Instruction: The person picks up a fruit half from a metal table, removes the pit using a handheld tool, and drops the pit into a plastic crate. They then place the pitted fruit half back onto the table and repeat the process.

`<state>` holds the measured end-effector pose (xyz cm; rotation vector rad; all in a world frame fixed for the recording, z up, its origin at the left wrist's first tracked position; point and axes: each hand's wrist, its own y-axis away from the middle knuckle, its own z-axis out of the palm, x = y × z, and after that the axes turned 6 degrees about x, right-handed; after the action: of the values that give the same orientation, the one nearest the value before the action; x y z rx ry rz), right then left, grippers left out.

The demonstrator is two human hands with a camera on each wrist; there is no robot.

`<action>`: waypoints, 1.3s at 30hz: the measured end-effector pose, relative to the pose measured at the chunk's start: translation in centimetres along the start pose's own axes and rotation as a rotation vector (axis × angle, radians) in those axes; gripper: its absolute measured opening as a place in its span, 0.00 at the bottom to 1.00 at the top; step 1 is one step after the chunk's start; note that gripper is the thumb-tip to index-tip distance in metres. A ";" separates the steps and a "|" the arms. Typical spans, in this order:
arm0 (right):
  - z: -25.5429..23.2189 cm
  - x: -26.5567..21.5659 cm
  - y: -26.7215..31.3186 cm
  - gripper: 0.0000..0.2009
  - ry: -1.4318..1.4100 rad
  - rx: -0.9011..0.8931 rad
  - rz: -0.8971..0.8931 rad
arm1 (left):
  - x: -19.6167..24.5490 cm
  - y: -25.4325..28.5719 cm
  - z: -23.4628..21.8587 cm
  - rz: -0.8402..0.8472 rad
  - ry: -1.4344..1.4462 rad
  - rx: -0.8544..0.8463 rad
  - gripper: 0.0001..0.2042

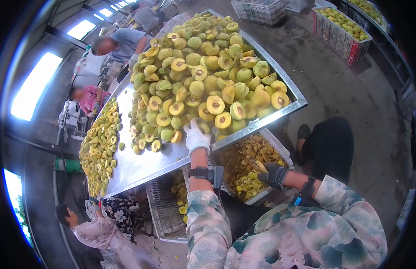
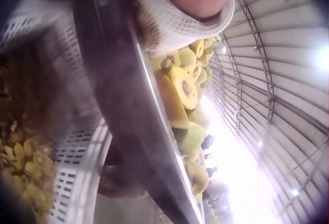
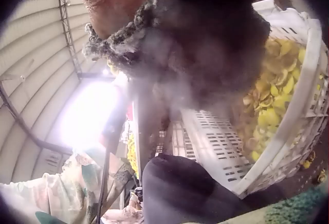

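Observation:
On the metal table [image 1: 172, 165] lies a heap of halved yellow-green stone fruits [image 1: 215, 104], many cut face up with brown pit hollows. My left hand [image 1: 198, 139], in a white glove, reaches over the table's near rim, its fingers touching fruit at the heap's edge. In the left wrist view only the glove's cuff [image 2: 177, 26] shows clearly, above the rim. My right hand [image 1: 275, 175], in a dark grey glove, is low over a white crate [image 1: 279, 150] of yellow fruit pieces [image 1: 247, 179]. It holds a tan, elongated thing [image 1: 260, 166], whose kind I cannot tell.
A second crate [image 1: 156, 208] with some fruit stands left, under the rim. More fruit halves [image 1: 100, 145] lie along the table's far left side. People work around the table, one in grey [image 1: 122, 45] and one in pink [image 1: 87, 99]. A full crate [image 1: 340, 31] stands back right.

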<state>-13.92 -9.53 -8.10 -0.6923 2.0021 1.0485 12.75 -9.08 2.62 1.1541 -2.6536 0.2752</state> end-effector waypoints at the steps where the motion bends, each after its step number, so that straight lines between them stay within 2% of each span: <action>1: -0.2 -0.6 0.1 0.27 -0.026 -0.001 -0.013 | 0.2 0.4 -0.8 -0.080 0.065 -0.017 0.30; 3: -0.5 -1.9 0.4 0.26 -0.010 -0.032 -0.008 | -2.4 -0.6 1.2 -0.045 0.092 0.019 0.33; 5: -0.3 -2.5 0.8 0.24 0.044 0.028 -0.117 | -3.0 -0.7 1.2 -0.016 0.103 -0.091 0.36; 6: -0.4 -3.0 1.1 0.24 0.047 0.036 -0.120 | -4.6 -1.4 2.7 0.054 0.124 -0.006 0.31; 7: -0.9 -3.8 1.7 0.24 0.007 0.042 -0.138 | -4.1 -0.7 2.0 0.059 0.129 0.001 0.31; 9: -1.5 -5.1 2.1 0.24 -0.029 0.054 -0.161 | -2.3 1.0 -0.1 -0.317 0.951 0.088 0.23; 10: -1.5 -5.4 2.2 0.24 -0.015 0.120 -0.199 | -2.4 1.5 -0.3 -0.310 1.224 0.154 0.18; 11: -1.3 -5.9 2.5 0.24 -0.001 0.179 -0.236 | -1.7 3.0 -1.6 -0.290 1.338 0.124 0.16; 13: -1.8 -7.6 3.2 0.23 -0.036 0.156 -0.270 | -0.6 5.1 -1.7 -0.279 1.578 0.183 0.13; 14: -2.2 -8.7 3.6 0.22 -0.072 0.147 -0.295 | -0.3 6.1 -1.6 -0.284 1.578 0.195 0.13; 16: -2.9 -10.9 4.7 0.22 -0.089 0.114 -0.244 | 0.3 8.4 -1.0 -0.284 1.817 0.048 0.09; 17: -2.8 -11.3 5.0 0.21 -0.111 0.085 -0.189 | 0.6 9.3 -0.7 -0.294 1.817 0.051 0.09; 18: -1.7 -10.1 4.2 0.21 -0.036 0.216 -0.380 | 0.9 10.2 -0.4 -0.273 1.871 0.045 0.08; 19: -1.6 -10.2 4.4 0.21 -0.037 0.207 -0.373 | 1.1 11.0 -0.2 -0.252 1.924 0.036 0.09; 20: -1.6 -10.5 4.5 0.21 -0.033 0.208 -0.359 | 1.3 11.6 0.1 -0.165 1.796 0.066 0.11; 23: -1.4 -10.9 4.4 0.21 -0.007 0.193 -0.297 | 1.8 12.7 -0.2 -0.131 1.808 0.077 0.14; 25: -1.0 -10.6 4.2 0.21 0.090 0.197 -0.355 | 2.2 13.3 -0.7 -0.196 1.792 0.070 0.16; 27: -1.0 -10.8 4.7 0.20 0.037 0.191 -0.338 | 2.7 14.1 -1.3 -0.261 1.775 0.064 0.17; 30: 0.1 -10.8 4.6 0.18 -0.030 0.195 -0.319 | 3.4 14.8 -1.3 -0.292 1.684 0.134 0.18; 32: 0.8 -10.3 4.3 0.17 -0.046 0.204 -0.309 | 3.3 15.0 -0.4 -0.218 1.579 0.266 0.19; 34: 1.1 -9.8 4.5 0.17 -0.100 0.092 -0.335 | 3.4 15.6 -0.2 -0.239 1.607 0.270 0.19; 36: 0.7 -9.7 5.2 0.16 -0.133 0.057 -0.364 | 3.5 15.9 -0.3 -0.257 1.637 0.277 0.19; 38: 0.4 -9.4 5.6 0.14 -0.164 0.016 -0.392 | 3.2 16.1 -0.5 -0.252 1.577 0.100 0.21; 39: 0.2 -9.2 5.6 0.13 -0.300 -0.109 -0.294 | 3.1 16.2 -0.8 -0.257 1.576 0.101 0.21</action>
<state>-12.75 -5.41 1.77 -0.8070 1.5432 1.0209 -1.13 -0.16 2.99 0.7043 -1.1053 0.8232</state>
